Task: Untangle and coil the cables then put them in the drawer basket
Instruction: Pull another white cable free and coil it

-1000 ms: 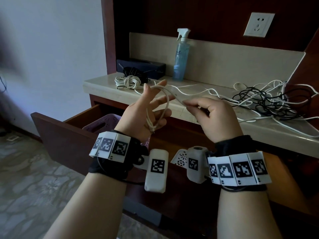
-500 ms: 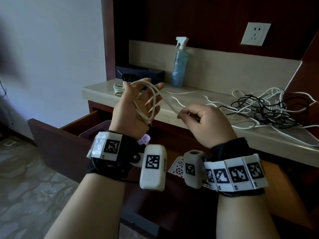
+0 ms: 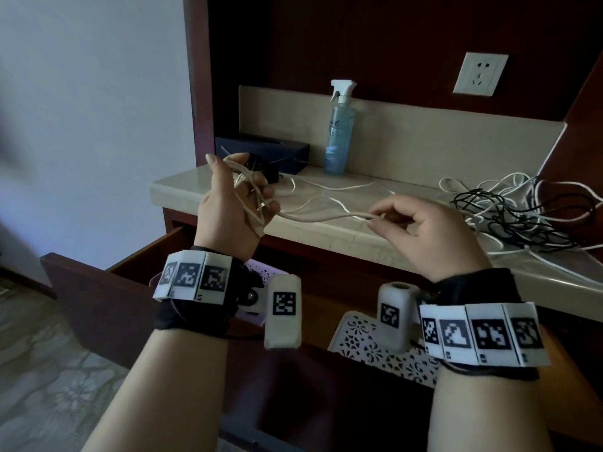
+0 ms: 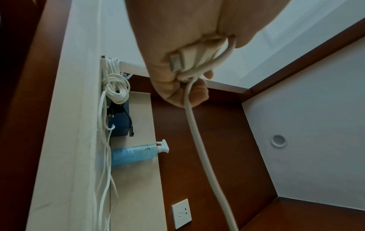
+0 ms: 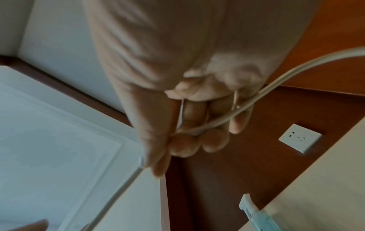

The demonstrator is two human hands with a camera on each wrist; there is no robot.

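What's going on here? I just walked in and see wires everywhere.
A person is winding a white cable into loops around the left hand, while the right hand pinches the loose stretch and feeds it across. A tangle of black and white cables waits on the counter. The drawer below stands open, with a basket inside.

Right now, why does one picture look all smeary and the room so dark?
Right wrist view: the right hand and the white cable are smeared by motion blur. Left wrist view: sharp, the left hand grips the cable's plug. Head view: dim room, and the wide lens bends the counter edges.
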